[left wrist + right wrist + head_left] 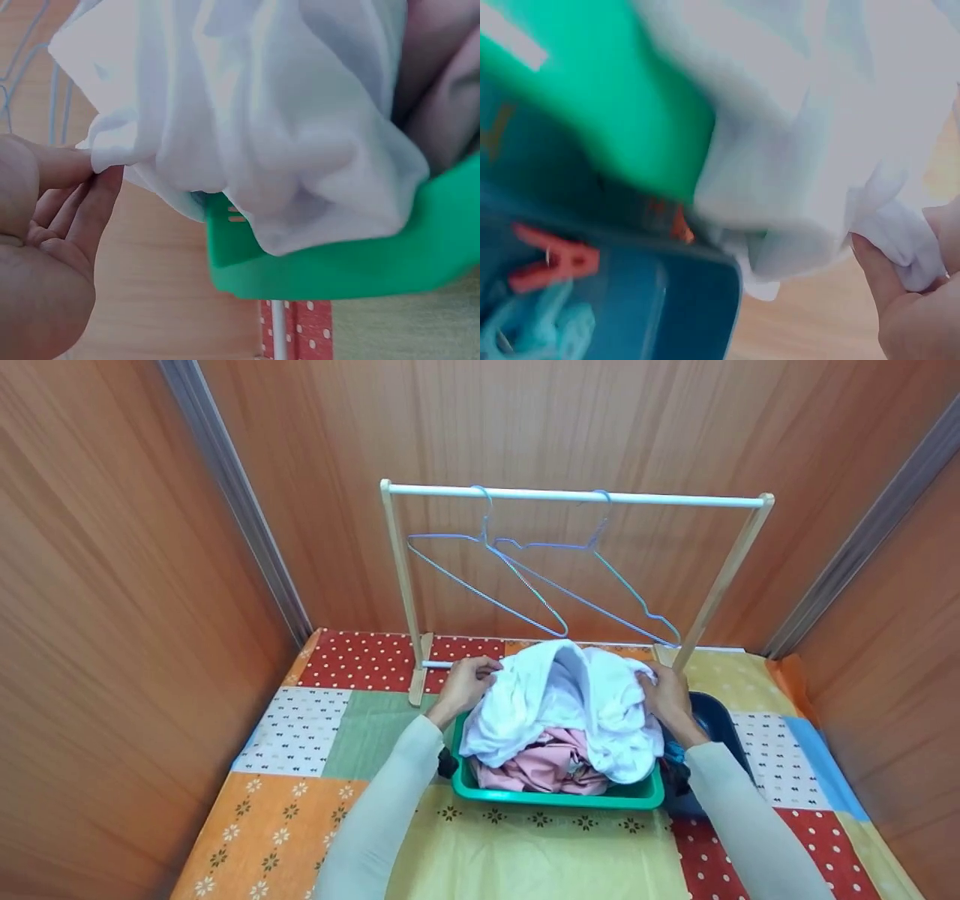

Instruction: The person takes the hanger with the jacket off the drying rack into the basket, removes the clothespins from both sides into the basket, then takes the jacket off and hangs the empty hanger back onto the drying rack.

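A bunched white garment (525,697) lies over the green basket (559,799), partly raised above its far side. My left hand (466,686) pinches the cloth at its left edge between thumb and fingers; the left wrist view shows the white fold (120,142) in that grip. On the opposite side my right hand (667,694) grips the other edge, with a gathered piece of white cloth (904,240) between thumb and fingers in the right wrist view. Beneath the white garment, pink cloth (544,765) sits in the basket.
Behind the basket stands a clothes rack with a white bar (547,495). A left hanger (487,596) and a right hanger (592,604) hang from it. At the right, a dark blue bin (720,720) holds a red clothespin (551,259) and teal ones (547,326). Wooden panels enclose the patchwork cloth (525,847).
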Demonstrator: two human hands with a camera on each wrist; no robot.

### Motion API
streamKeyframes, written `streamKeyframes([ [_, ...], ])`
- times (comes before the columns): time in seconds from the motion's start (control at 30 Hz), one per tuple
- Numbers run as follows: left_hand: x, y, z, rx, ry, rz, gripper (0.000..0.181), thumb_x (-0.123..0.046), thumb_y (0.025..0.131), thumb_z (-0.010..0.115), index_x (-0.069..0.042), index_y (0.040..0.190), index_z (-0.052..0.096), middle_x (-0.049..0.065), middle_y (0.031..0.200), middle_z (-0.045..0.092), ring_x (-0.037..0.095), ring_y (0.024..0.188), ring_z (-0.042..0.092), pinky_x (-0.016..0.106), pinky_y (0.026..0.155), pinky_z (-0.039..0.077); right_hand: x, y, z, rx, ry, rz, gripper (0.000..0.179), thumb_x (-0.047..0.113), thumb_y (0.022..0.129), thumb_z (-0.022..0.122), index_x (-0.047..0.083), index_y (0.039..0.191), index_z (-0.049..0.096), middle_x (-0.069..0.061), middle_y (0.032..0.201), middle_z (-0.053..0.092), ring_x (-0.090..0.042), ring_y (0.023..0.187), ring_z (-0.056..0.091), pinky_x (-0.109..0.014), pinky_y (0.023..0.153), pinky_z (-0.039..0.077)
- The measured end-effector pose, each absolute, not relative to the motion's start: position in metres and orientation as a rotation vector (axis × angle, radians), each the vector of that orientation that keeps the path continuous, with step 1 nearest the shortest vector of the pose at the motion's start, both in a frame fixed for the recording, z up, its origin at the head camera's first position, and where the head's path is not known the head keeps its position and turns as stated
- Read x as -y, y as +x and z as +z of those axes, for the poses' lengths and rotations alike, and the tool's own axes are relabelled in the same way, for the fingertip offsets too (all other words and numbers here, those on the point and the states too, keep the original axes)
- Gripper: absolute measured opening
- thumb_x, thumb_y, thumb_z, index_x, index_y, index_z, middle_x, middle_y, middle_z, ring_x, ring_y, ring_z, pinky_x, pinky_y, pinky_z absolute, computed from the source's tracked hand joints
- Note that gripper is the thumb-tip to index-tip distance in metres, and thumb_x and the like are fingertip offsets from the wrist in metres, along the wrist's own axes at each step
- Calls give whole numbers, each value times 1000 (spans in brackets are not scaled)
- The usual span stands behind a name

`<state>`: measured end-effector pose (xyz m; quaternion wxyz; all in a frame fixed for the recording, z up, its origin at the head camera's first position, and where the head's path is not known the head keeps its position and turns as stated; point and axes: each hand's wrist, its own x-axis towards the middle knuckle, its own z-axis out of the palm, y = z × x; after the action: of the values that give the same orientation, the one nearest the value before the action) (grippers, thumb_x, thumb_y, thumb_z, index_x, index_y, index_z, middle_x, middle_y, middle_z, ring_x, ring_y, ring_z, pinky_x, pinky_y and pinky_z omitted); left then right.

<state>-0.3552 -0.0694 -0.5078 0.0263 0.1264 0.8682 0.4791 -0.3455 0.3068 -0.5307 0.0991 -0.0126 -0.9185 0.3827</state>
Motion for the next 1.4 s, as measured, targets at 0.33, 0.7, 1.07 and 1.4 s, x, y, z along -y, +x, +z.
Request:
streamKeyframes([
  [0.33,59,-335,-493,-2738,515,1482,24,-8,97,60,-13,117,71,4,118,72,20,112,67,37,97,54,-289,-324,-518,2566,-3,1219,26,12,100,55,4,122,66,-21,114,69,-32,100,61,-49,91,50],
  [0.7,55,-313,-496,-2736,704,1356,26,-11,98,59,-13,121,70,3,123,70,20,114,66,36,96,54,-238,-302,-501,2511,356,1117,22,13,95,65,13,115,72,-8,102,75,-10,65,54,-25,59,43],
  [1.07,53,-287,-519,-2842,966,947,26,-10,99,57,-11,120,71,5,117,73,19,106,68,35,92,55,-237,-272,-520,2937,699,853,35,21,97,62,12,131,63,-6,110,73,-15,90,66,-38,82,54],
  [1.4,55,-272,-531,-2664,870,551,36,-26,102,54,-20,136,60,0,125,69,13,102,63,38,99,52,-227,-265,-532,3228,875,684,36,24,96,63,13,130,62,-6,123,68,-27,110,64,-51,95,50],
])
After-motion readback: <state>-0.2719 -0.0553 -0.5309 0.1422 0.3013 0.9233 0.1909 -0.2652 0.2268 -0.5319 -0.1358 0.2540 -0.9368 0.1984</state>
